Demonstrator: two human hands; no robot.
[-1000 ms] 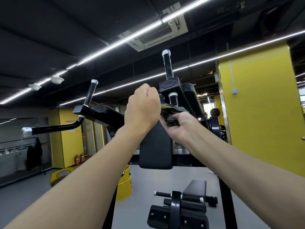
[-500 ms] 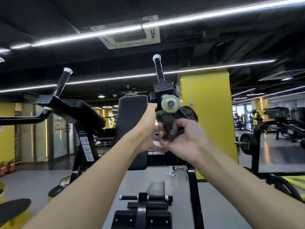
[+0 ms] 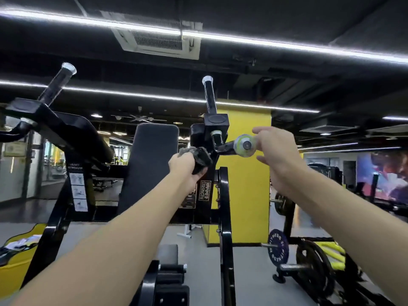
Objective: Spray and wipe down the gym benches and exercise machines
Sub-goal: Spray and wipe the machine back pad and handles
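Beside the frame (image 3: 225, 195), left hand (image 3: 183, 165) half hides what seems cloth (image 3: 200, 156)

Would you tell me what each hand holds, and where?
The left hand grips the grey cloth by its lower bunch; the right hand, fingers spread, holds nothing.

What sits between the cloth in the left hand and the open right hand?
Head view: the machine's black handle, tipped by a green-ringed end cap, lies between the cloth in the left hand and the right hand.
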